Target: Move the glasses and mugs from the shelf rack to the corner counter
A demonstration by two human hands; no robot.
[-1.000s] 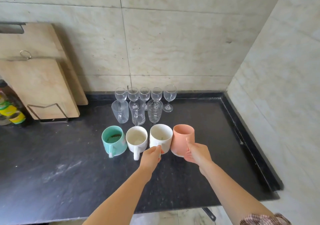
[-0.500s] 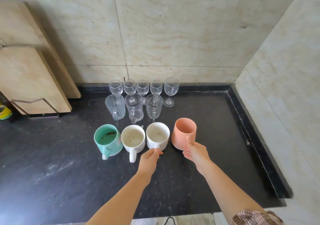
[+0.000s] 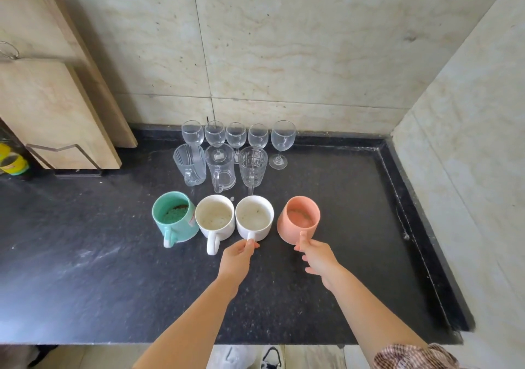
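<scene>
Since the earlier frames the pink mug (image 3: 299,222) has come down from its raised tilt to stand on the black counter (image 3: 85,269), set apart to the right of the row. No brand or legible writing shows on any item.

The pink mug is matte and tapered, its handle turned toward the person. The right hand (image 3: 319,260) pinches that handle between thumb and forefinger, the other fingers spread loosely. The second white mug (image 3: 254,217) is plain and glossy, touching the first white mug (image 3: 215,218) on its left. The left hand (image 3: 237,262) is closed on its handle, fingertips pressed together around it. A green mug (image 3: 174,219) ends the row on the left.

Behind stand two glass mugs (image 3: 189,164) and a patterned goblet (image 3: 252,167), then five wine glasses (image 3: 282,141) along the tiled wall. Wooden cutting boards (image 3: 54,113) lean in a wire stand at far left.
</scene>
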